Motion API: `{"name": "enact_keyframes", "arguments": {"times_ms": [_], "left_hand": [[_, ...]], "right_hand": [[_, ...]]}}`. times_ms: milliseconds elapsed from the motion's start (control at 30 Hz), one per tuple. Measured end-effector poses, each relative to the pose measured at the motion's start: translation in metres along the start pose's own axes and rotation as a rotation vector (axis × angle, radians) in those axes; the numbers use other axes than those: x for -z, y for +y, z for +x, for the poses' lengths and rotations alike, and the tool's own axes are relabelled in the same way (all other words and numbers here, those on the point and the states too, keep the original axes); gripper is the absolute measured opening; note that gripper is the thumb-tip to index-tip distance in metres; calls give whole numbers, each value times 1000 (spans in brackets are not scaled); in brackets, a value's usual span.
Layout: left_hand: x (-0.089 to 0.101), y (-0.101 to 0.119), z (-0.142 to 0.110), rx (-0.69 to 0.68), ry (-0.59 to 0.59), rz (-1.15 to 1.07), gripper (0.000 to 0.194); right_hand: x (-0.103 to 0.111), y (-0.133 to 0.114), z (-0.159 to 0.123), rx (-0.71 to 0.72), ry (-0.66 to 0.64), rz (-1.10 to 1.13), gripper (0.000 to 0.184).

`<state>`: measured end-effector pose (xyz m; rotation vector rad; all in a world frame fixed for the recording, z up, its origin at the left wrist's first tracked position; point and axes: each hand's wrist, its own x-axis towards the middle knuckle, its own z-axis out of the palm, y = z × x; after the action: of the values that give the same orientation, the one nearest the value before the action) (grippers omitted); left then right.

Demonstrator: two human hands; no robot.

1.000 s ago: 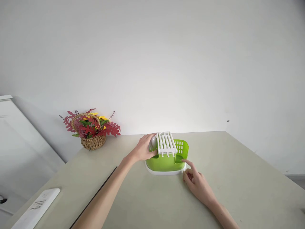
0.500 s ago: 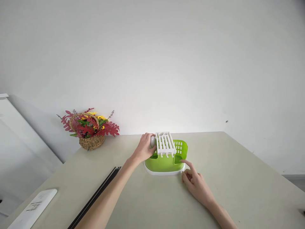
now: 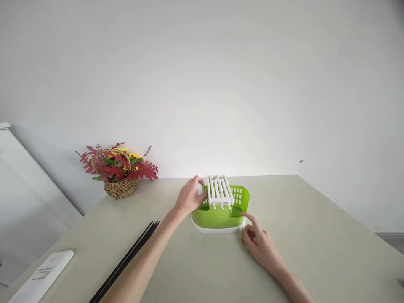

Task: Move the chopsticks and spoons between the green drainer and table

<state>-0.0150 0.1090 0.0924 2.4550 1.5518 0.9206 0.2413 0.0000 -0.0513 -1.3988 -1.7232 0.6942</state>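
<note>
A green and white utensil holder (image 3: pixel 210 219) stands upright on the table, with perforated walls and a white slotted rack (image 3: pixel 221 191) across its middle. My left hand (image 3: pixel 188 197) is closed at its left compartment. In that grip is a shiny pale spoon (image 3: pixel 200 189), its rounded end up and its lower part hidden by my fingers and the holder. My right hand (image 3: pixel 260 244) rests by the holder's right front corner, index finger stretched to the low notch in the rim, the other fingers curled with nothing seen in them.
Several black chopsticks (image 3: pixel 129 256) lie beside my left forearm, partly covered by it. A long white case (image 3: pixel 47 271) with dark markings lies at the table's left edge. At the back left stands a wicker basket (image 3: pixel 121 188) of artificial flowers. A white cabinet (image 3: pixel 25 202) is beyond it.
The spoon has shifted slightly left and turned in my left hand. The view has swung a little, uncovering more of the chopsticks. My right hand stays at the holder's corner.
</note>
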Motion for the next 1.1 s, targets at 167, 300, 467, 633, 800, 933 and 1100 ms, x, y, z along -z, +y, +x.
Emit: {"name": "enact_keyframes", "arguments": {"times_ms": [167, 300, 467, 633, 800, 933, 1100], "left_hand": [[3, 3, 1, 26, -5, 66, 11], [3, 3, 0, 54, 18, 89, 9], [4, 4, -1, 89, 28, 72, 20], [3, 4, -2, 74, 70, 55, 10], [1, 2, -3, 13, 65, 65, 9], [3, 2, -3, -19, -2, 153, 10], [5, 3, -1, -45, -47, 256, 14]], "right_hand": [[-1, 2, 0, 6, 11, -3, 53], [-2, 3, -1, 6, 18, -15, 52], [-2, 2, 0, 6, 10, -10, 51], [-2, 1, -1, -1, 8, 2, 51], [-3, 3, -2, -1, 19, -7, 52], [-3, 5, -3, -10, 13, -15, 52], [-4, 6, -3, 3, 30, -18, 52]]}}
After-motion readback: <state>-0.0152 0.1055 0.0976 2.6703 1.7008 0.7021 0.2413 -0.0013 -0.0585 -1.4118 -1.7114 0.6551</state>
